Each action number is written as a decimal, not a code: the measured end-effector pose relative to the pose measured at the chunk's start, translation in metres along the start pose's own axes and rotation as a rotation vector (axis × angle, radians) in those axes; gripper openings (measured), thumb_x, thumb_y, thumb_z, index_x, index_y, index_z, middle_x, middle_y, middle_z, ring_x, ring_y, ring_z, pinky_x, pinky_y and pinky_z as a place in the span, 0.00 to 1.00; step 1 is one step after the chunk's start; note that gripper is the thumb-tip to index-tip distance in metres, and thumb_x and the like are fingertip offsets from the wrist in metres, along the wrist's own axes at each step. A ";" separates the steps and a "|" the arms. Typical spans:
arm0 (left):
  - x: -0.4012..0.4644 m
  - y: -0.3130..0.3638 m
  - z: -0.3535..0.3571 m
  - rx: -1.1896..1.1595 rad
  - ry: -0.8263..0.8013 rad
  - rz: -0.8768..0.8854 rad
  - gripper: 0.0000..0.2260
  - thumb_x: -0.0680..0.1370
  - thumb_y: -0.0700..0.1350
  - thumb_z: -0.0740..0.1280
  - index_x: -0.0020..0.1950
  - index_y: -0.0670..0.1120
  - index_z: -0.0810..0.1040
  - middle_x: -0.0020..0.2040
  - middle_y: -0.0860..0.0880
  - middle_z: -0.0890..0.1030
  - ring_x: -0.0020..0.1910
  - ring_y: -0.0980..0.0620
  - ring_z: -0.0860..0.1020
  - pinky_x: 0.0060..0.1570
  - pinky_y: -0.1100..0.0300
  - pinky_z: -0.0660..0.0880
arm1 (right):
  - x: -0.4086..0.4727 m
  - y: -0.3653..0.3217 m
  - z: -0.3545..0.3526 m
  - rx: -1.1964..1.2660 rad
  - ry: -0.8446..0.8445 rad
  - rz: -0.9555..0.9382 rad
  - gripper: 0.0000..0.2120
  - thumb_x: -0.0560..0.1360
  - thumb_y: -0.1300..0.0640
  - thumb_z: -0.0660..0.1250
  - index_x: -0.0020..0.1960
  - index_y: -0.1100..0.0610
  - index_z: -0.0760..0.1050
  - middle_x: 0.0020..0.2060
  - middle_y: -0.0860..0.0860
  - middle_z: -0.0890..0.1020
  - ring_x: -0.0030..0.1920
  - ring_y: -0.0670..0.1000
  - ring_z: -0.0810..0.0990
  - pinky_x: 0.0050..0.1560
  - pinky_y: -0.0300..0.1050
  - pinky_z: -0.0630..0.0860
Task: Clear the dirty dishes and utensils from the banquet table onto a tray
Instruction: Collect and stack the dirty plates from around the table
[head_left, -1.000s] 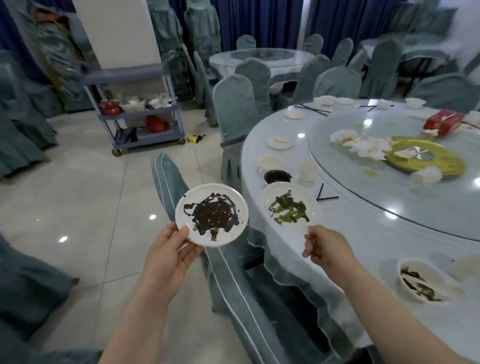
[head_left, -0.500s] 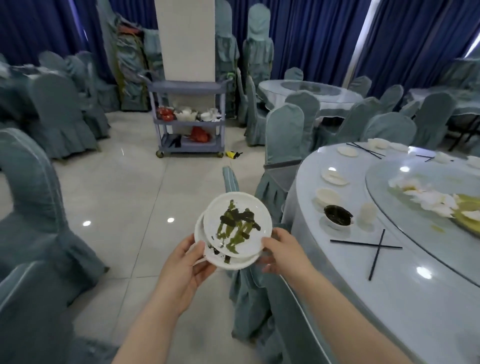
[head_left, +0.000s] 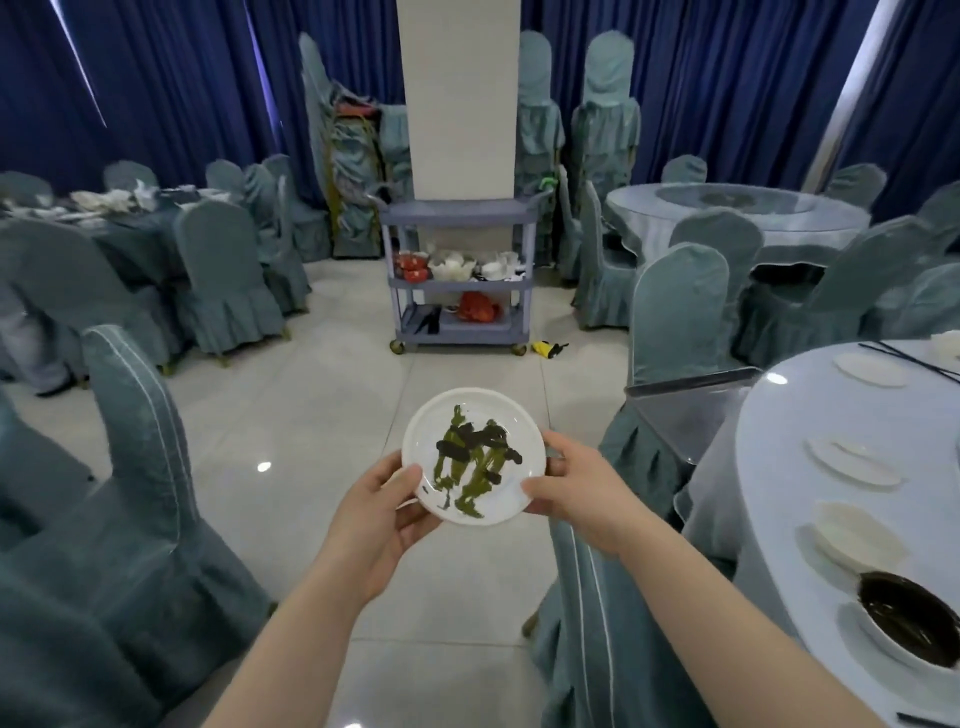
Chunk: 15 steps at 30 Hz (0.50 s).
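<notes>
While pale floor tiles (head_left: 291, 415) stretch toward blue curtains (head_left: 171, 88), a grey service cart (head_left: 460, 280) stands at twelve o'clock before a white pillar (head_left: 460, 98). Left hand (head_left: 382, 512) and right hand (head_left: 576, 491) both grip the smeared plate (head_left: 474, 454) at centre. Covered chairs (head_left: 675, 322) flank the path; the banquet table (head_left: 769, 499) sits at three o'clock.

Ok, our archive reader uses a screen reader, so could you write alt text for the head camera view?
Two hands, left and right, hold a white plate smeared with green and dark food scraps above a tiled floor. Straight ahead a grey cart with dishes stands against a pillar, and a round table with more dirty dishes is at the right.
</notes>
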<state>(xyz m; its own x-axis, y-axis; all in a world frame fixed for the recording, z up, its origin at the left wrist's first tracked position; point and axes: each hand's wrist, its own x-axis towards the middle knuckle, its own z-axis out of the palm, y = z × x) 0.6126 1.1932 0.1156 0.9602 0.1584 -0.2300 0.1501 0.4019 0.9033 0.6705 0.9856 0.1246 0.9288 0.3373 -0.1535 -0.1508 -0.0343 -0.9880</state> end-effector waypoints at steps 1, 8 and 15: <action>0.016 0.005 0.001 -0.001 0.007 -0.001 0.09 0.81 0.39 0.62 0.56 0.48 0.79 0.45 0.45 0.86 0.41 0.48 0.85 0.37 0.58 0.81 | 0.017 -0.005 -0.004 -0.004 -0.001 -0.009 0.29 0.69 0.72 0.68 0.64 0.49 0.73 0.49 0.53 0.85 0.49 0.52 0.85 0.46 0.49 0.82; 0.128 0.037 -0.017 0.009 -0.026 -0.018 0.11 0.80 0.38 0.63 0.61 0.47 0.77 0.47 0.45 0.86 0.42 0.48 0.85 0.37 0.60 0.80 | 0.124 -0.004 0.009 0.195 0.203 0.008 0.19 0.72 0.72 0.67 0.60 0.56 0.75 0.42 0.52 0.86 0.45 0.52 0.86 0.42 0.43 0.82; 0.252 0.076 -0.011 0.038 -0.199 -0.091 0.17 0.80 0.37 0.63 0.69 0.46 0.71 0.50 0.44 0.85 0.44 0.47 0.85 0.38 0.59 0.81 | 0.218 -0.027 0.009 0.288 0.488 0.014 0.15 0.73 0.70 0.69 0.57 0.57 0.78 0.48 0.55 0.84 0.45 0.52 0.85 0.39 0.39 0.81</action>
<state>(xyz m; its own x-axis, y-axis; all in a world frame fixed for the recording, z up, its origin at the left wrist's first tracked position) 0.8635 1.2739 0.1218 0.9693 -0.0597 -0.2384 0.2432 0.3713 0.8961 0.8738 1.0687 0.1181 0.9645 -0.1378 -0.2252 -0.1870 0.2459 -0.9511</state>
